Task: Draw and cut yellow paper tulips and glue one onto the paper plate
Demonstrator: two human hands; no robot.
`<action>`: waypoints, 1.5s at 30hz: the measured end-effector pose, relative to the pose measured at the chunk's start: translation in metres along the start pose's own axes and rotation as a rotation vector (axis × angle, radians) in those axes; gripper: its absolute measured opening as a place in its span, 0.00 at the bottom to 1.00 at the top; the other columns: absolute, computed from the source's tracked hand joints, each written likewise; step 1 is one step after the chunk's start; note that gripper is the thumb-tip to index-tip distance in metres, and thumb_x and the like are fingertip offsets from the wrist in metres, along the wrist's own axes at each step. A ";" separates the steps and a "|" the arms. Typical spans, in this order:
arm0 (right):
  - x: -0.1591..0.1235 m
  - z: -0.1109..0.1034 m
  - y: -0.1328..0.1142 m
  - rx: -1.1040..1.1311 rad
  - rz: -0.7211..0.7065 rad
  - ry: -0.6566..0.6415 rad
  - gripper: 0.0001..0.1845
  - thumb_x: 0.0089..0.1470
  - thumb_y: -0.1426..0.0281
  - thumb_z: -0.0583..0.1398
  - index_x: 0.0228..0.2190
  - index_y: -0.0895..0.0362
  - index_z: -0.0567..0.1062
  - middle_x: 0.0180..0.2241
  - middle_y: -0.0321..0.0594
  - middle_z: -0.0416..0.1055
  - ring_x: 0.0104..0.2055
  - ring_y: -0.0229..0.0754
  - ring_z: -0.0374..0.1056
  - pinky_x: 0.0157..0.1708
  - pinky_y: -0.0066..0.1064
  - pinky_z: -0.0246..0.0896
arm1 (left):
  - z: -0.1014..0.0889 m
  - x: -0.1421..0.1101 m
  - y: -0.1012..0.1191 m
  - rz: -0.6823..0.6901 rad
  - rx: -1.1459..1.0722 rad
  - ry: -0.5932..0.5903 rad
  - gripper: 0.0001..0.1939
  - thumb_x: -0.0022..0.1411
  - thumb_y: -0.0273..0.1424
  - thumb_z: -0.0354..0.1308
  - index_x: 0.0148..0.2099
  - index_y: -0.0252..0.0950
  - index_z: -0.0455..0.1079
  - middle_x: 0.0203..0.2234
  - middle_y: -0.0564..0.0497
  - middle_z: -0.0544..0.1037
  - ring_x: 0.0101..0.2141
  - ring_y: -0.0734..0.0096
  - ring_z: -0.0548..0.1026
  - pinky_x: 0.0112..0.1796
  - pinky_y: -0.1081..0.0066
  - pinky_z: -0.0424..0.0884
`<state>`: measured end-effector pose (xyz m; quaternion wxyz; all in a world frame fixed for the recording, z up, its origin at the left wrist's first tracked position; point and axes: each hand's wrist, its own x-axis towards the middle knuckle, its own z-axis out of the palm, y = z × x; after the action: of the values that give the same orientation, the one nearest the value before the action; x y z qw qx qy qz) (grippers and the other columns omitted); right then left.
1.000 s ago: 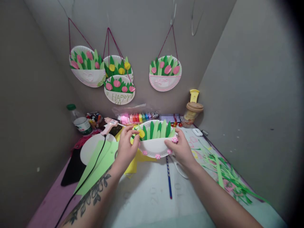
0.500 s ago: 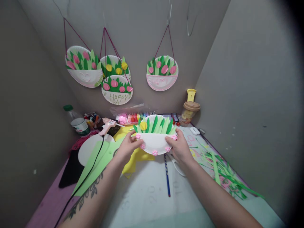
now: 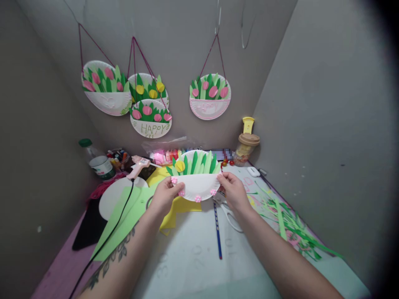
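Between both hands is a paper-plate flower basket [image 3: 197, 185], held up over the table and facing me. Its white half-plate pocket has pink flower trims along the rim, and green paper leaves stand in it with one yellow paper tulip [image 3: 180, 166] at the left. My left hand [image 3: 167, 194] pinches the left edge, thumb in front. My right hand [image 3: 232, 189] pinches the right edge the same way, covering part of the rim. Beneath the right hand, white-handled scissors [image 3: 232, 218] show partly, beside a blue pencil [image 3: 217, 232].
Left lie a pink glue gun [image 3: 139, 166] with its black cord, green paper [image 3: 124, 220], a white plate [image 3: 107, 199] and a bottle [image 3: 99, 162]. Green paper scraps [image 3: 296, 224] cover the right. A lidded cup [image 3: 246, 149] stands behind; finished baskets [image 3: 210, 109] hang on the wall.
The paper-plate basket has shifted slightly left in view, and my right fingers have moved up toward its top right corner. More of the scissors now shows. The whole view has turned slightly.
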<state>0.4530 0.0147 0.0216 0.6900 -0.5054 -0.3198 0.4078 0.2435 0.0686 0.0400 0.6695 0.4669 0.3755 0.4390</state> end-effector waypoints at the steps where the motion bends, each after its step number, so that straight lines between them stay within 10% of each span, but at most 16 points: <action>1: 0.000 0.000 0.001 -0.003 -0.004 0.002 0.17 0.42 0.56 0.67 0.26 0.56 0.71 0.22 0.31 0.68 0.23 0.35 0.64 0.23 0.26 0.62 | 0.000 0.000 -0.001 -0.001 0.007 -0.002 0.17 0.42 0.33 0.70 0.34 0.32 0.70 0.25 0.53 0.77 0.25 0.74 0.73 0.30 0.73 0.70; 19: 0.003 -0.003 0.008 0.029 -0.029 0.066 0.18 0.41 0.56 0.67 0.25 0.57 0.72 0.22 0.31 0.70 0.23 0.34 0.64 0.26 0.26 0.62 | 0.004 -0.006 0.002 -0.112 0.034 -0.068 0.27 0.39 0.29 0.72 0.43 0.33 0.66 0.37 0.47 0.78 0.33 0.69 0.76 0.34 0.72 0.71; 36: -0.009 0.010 0.007 -0.071 0.034 -0.136 0.18 0.39 0.61 0.68 0.30 0.58 0.73 0.24 0.35 0.74 0.23 0.34 0.67 0.26 0.27 0.63 | 0.000 0.000 -0.006 -0.008 -0.062 0.027 0.24 0.44 0.34 0.70 0.43 0.32 0.70 0.38 0.46 0.79 0.33 0.71 0.76 0.35 0.73 0.73; 45: 0.007 -0.046 -0.061 -0.383 -0.284 0.107 0.21 0.48 0.56 0.61 0.41 0.54 0.69 0.38 0.41 0.73 0.37 0.42 0.69 0.33 0.31 0.63 | -0.010 0.003 0.029 0.154 -0.189 0.286 0.23 0.39 0.31 0.72 0.39 0.35 0.70 0.32 0.53 0.77 0.29 0.77 0.74 0.31 0.76 0.71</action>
<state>0.5104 -0.0091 0.0673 0.6479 -0.5979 -0.4221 0.2114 0.2288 0.0794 0.0649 0.6145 0.3620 0.3874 0.5841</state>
